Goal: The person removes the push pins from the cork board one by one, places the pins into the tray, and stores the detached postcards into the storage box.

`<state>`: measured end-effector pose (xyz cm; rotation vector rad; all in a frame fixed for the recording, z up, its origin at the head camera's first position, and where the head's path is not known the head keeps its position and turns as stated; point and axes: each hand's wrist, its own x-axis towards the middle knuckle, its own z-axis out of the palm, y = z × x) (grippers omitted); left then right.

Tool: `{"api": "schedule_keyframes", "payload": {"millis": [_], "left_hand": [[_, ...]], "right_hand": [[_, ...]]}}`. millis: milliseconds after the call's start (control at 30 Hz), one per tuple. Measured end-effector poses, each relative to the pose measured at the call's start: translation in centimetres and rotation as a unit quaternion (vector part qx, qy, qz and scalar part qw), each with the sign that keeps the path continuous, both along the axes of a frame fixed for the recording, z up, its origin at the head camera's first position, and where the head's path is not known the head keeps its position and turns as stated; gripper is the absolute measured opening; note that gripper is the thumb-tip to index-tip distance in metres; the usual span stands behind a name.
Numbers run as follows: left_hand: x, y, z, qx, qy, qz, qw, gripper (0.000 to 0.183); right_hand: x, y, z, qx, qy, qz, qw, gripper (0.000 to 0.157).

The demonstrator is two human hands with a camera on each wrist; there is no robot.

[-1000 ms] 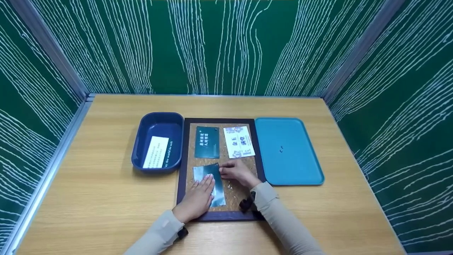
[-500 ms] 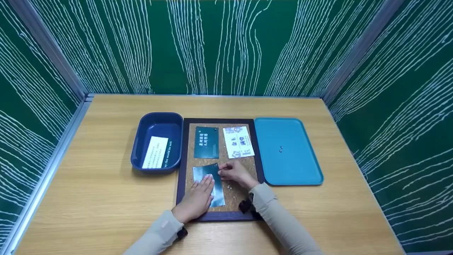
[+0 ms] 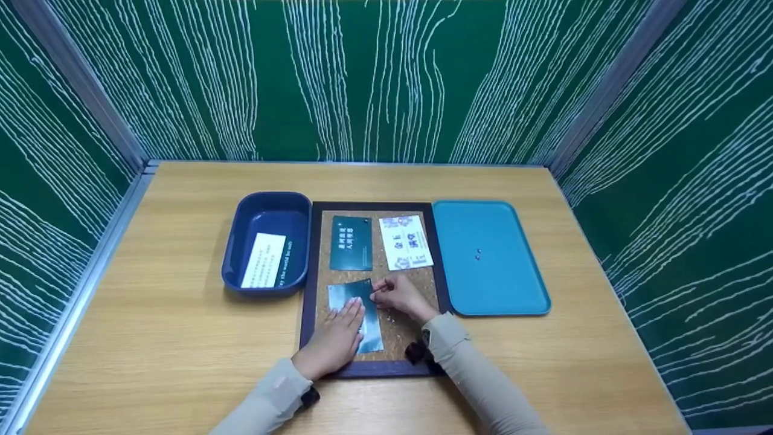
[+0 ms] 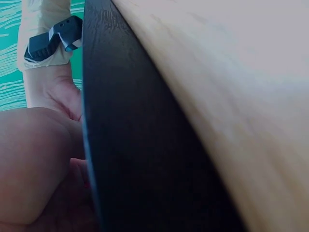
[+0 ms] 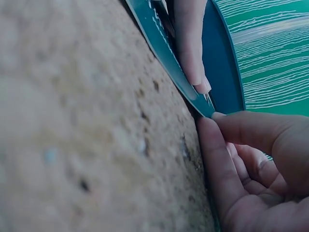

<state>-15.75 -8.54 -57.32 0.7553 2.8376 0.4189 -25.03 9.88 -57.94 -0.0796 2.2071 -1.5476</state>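
A glossy dark green card lies on the lower left of a cork board with a dark frame. My left hand rests flat on the card, fingers together and pointing away from me. At the card's upper right corner, my right hand pinches the edge between thumb and forefinger. In the right wrist view, the thumb and forefinger meet at the card's edge, low over the cork; anything smaller between them is hidden. The left wrist view shows mostly the board's dark frame.
Higher on the cork are another green card and a white printed card. A navy bin holding cards stands left of the board. On the right, a turquoise tray carries two tiny shiny pieces. Small glinting bits dot the cork.
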Motion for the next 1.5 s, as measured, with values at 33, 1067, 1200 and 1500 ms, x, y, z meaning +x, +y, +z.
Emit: {"api": "schedule_keyframes", "payload": {"millis": [33, 1067, 1200, 1500], "left_hand": [[0.0, 0.0, 0.0, 0.001, -0.003, 0.000, 1.0000, 0.055], [-3.1, -1.9, 3.0, 0.159, -0.017, 0.027, 0.9867, 0.052], [-3.9, -3.0, 3.9, 0.207, -0.020, 0.050, 0.9769, 0.053], [-5.6, -5.9, 5.5, 0.292, -0.024, 0.083, 0.9524, 0.051]], "right_hand": [[0.0, 0.0, 0.0, 0.002, -0.001, -0.001, 1.000, 0.016], [0.1, 0.0, -0.2, 0.011, 0.014, -0.017, 1.000, 0.015], [0.2, 0.0, -0.2, -0.013, 0.012, -0.020, 1.000, 0.015], [0.4, -0.1, -0.2, -0.027, 0.016, -0.023, 0.999, 0.009]]}}
